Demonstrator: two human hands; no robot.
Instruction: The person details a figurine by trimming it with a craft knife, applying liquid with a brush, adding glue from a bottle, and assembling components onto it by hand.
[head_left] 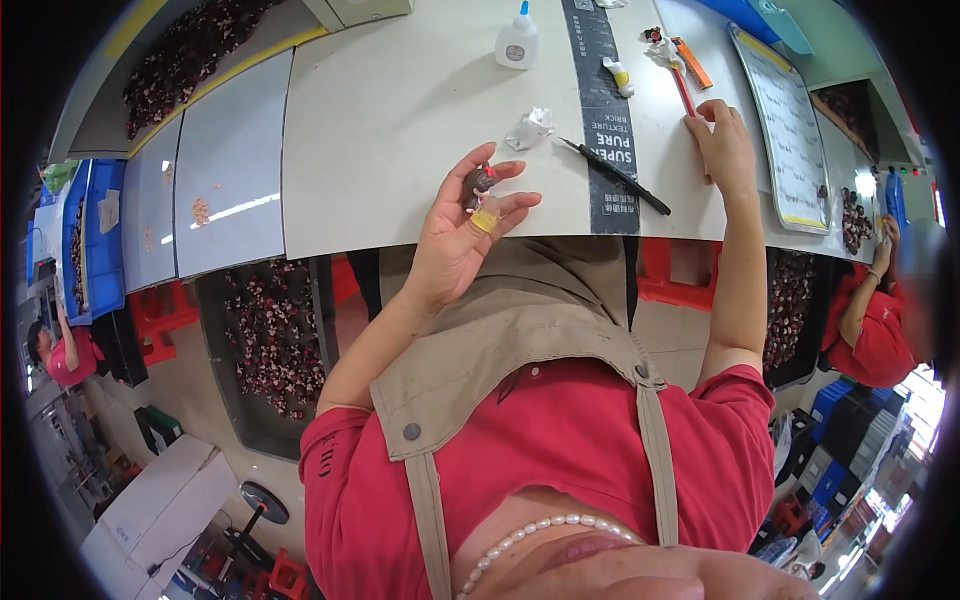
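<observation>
My left hand holds a small dark brown figurine with a bright red spot on top, pinched between thumb and fingers above the table's front edge. Yellow tape is wrapped round one digit of that hand. Further right, my right hand rests at the table with its fingers closed on the lower end of a thin red stick; its tip lies by a crumpled white wrapping. Between the hands lie a black pen-like tool and a crumpled white tissue.
A white bottle with a blue tip stands at the back. An orange cutter, a small tube and a tray with a printed sheet lie right. Bins of dark pieces sit below; a co-worker is at right.
</observation>
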